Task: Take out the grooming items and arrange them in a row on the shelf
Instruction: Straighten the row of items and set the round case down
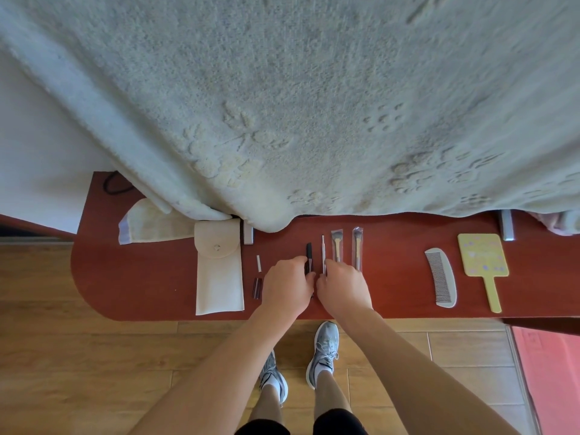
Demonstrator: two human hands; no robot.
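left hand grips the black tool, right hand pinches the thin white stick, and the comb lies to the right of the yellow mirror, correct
Not quite. In the head view the comb lies to the left of the yellow mirror, not the right, both on the shelf. The rest stands: the left hand grips the black tool and the right hand pinches the thin white stick.

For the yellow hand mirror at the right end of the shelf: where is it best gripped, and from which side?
Probably by its narrow handle, coming from the near edge of the shelf. The hand mirror lies flat with the handle pointing toward the person, apart from the comb beside it; its wide head sits flush on the shelf, leaving little to pinch.
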